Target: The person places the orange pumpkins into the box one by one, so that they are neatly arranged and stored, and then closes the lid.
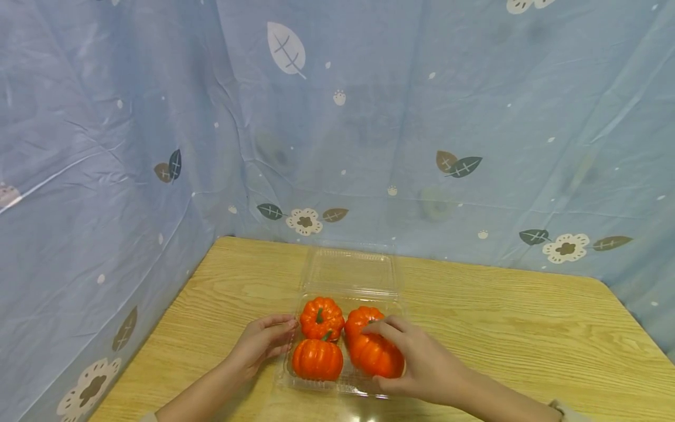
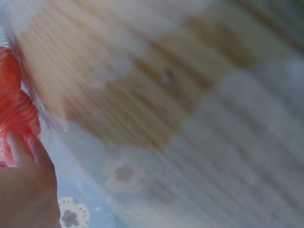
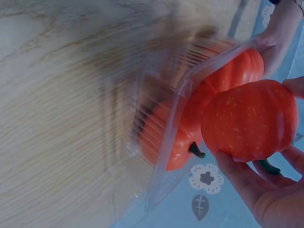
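My right hand (image 1: 424, 363) grips a small orange pumpkin (image 1: 378, 356) at the front right of a clear plastic clamshell box (image 1: 350, 388). In the right wrist view, the fingers and thumb of my right hand (image 3: 280, 204) hold that pumpkin (image 3: 249, 121) above the rim, its green stem toward the fingers. Inside the box sit another pumpkin (image 1: 361, 317) at the back right, one (image 1: 328, 316) at the back left and one (image 1: 317, 360) at the front left. My left hand (image 1: 259, 343) rests fairly straight fingers against the box's left side.
The box's hinged lid (image 1: 352, 271) lies open toward the back of the wooden table (image 1: 495, 328). A blue curtain (image 1: 369, 146) printed with leaves and flowers hangs behind the table and along its left side.
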{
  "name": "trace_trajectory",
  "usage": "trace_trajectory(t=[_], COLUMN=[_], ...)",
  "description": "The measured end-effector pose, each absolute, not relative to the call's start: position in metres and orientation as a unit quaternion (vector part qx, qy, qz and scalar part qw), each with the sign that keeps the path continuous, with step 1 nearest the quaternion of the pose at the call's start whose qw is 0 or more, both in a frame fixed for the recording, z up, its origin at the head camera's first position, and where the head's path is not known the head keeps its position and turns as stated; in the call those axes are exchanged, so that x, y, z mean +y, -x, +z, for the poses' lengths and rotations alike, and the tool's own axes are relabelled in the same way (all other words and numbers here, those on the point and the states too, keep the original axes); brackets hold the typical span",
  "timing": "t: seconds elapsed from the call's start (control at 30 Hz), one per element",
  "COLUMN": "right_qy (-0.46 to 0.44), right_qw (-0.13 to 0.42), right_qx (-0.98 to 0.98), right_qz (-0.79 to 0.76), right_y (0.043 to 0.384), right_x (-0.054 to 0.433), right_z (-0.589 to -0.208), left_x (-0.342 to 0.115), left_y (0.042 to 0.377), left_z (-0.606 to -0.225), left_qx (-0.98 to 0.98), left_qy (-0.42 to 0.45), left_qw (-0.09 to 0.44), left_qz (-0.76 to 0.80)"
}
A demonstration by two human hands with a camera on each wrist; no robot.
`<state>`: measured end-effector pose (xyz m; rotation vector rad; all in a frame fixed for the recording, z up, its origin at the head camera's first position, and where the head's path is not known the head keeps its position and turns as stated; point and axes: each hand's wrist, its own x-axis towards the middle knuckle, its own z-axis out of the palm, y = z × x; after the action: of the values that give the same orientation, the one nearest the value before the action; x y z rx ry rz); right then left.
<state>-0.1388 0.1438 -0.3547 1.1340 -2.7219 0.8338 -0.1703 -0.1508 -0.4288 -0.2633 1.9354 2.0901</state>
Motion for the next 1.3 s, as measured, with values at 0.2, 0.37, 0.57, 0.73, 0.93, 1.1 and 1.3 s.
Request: trace_trajectory(t=[0.2,0.37,0.57,0.73,0.93,1.1,1.3], right_qy=[-0.378,-0.380,-0.403,-0.404,-0.399,-0.371,-0.366], right_qw=[0.012,-0.033,-0.068,-0.099,-0.094,-0.086,-0.040], right_qx=[-0.882,-0.868,-0.852,-0.849,-0.859,-0.870,-0.871], right_qz=[0.281,0.318,0.328,0.325,0.306,0.313,0.326], right_y=[0.145,0.152,0.160,0.164,0.164,0.158,0.156], right_x=[0.143,0.146,0.147,0.144,0.141,0.142,0.142], right_z=[-0.362,-0.366,-0.368,-0.368,-0.368,-0.370,-0.372], left_x=[-0.151,-0.152,-0.152,-0.152,-0.151,-0.152,-0.152], left_y=[0.170,0.170,0.171,0.171,0.171,0.171,0.171], left_z=[-0.429,-0.429,-0.429,-0.429,-0.428,-0.428,-0.429], left_qx=[0.664,0.660,0.667,0.667,0.661,0.663,0.668], left_qy=[0.094,0.085,0.092,0.088,0.089,0.089,0.090], left_qw=[0.140,0.143,0.143,0.145,0.147,0.147,0.144], left_qz=[0.728,0.733,0.725,0.726,0.730,0.729,0.724])
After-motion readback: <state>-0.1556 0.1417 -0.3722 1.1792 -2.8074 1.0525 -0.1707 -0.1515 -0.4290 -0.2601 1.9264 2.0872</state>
